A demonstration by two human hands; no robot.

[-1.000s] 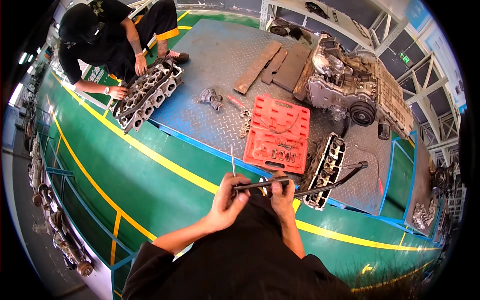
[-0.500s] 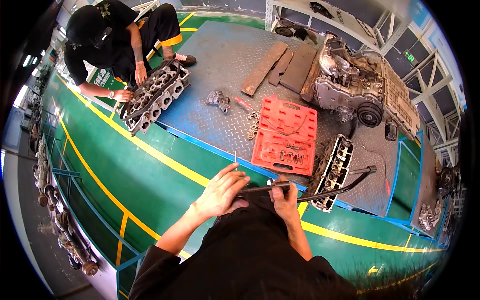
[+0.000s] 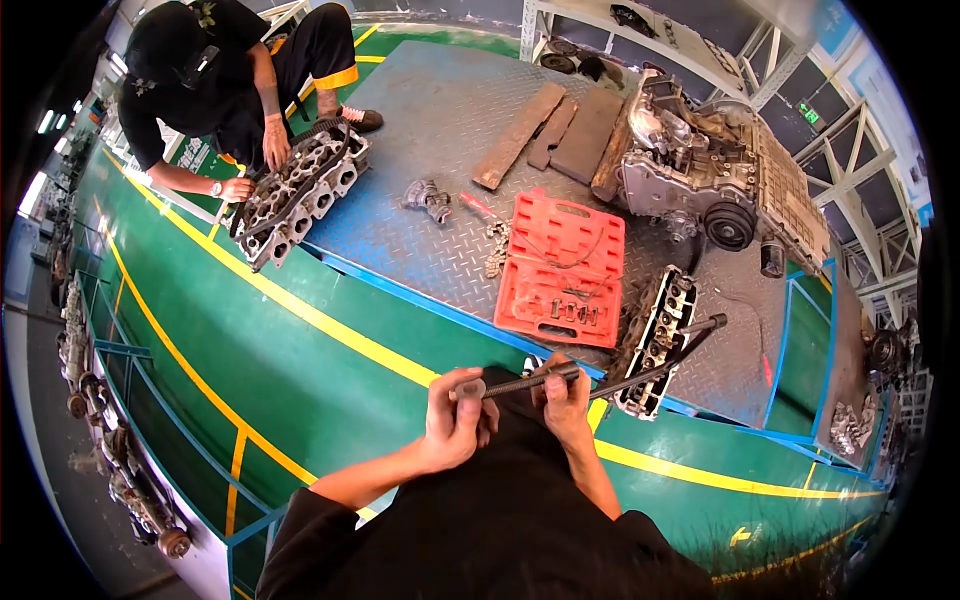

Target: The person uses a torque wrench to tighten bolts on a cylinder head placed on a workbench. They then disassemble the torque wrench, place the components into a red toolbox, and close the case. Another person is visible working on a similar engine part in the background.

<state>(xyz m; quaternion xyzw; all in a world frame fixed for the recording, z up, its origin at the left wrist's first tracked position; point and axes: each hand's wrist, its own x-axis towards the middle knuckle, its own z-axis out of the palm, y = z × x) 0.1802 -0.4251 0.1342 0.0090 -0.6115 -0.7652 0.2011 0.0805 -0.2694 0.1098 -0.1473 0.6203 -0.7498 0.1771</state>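
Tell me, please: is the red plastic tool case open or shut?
Open: the tool case lies spread on the treadplate platform, both moulded halves facing up.

Black top (image 3: 470,530), plain front; loose black short sleeves (image 3: 312,532), wide hems; bare forearms (image 3: 378,477).

Right grip (image 3: 567,412) hides end of dark bar (image 3: 640,378); pieces (image 3: 569,311) in red case (image 3: 522,298) indistinct.
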